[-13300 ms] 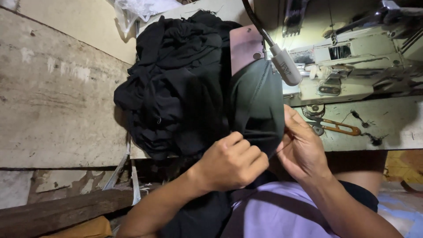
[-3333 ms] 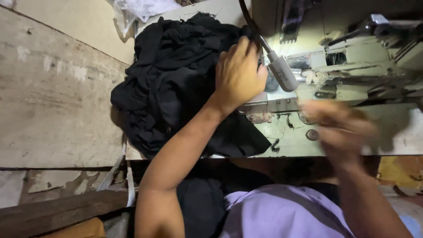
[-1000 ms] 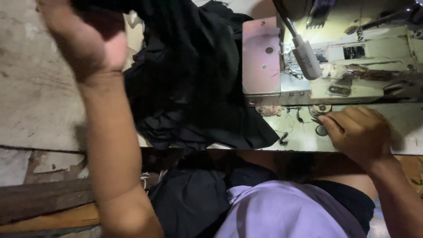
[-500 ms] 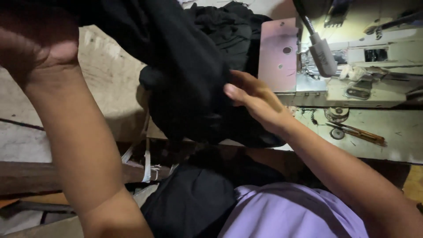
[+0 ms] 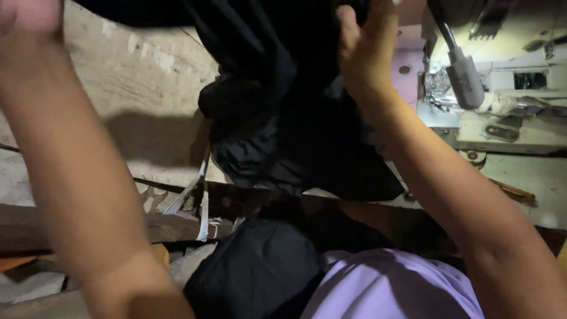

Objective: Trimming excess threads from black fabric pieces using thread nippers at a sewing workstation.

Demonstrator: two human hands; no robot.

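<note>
Your right hand [image 5: 366,50] grips the black cloth [image 5: 283,118] hanging lengthwise below it, your left hand [image 5: 29,18] raised apart, its grip cut off from view.

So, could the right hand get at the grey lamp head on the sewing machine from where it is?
Probably yes: the right hand is up against the black cloth, and the lamp head hangs just beside it with nothing between them.
</note>
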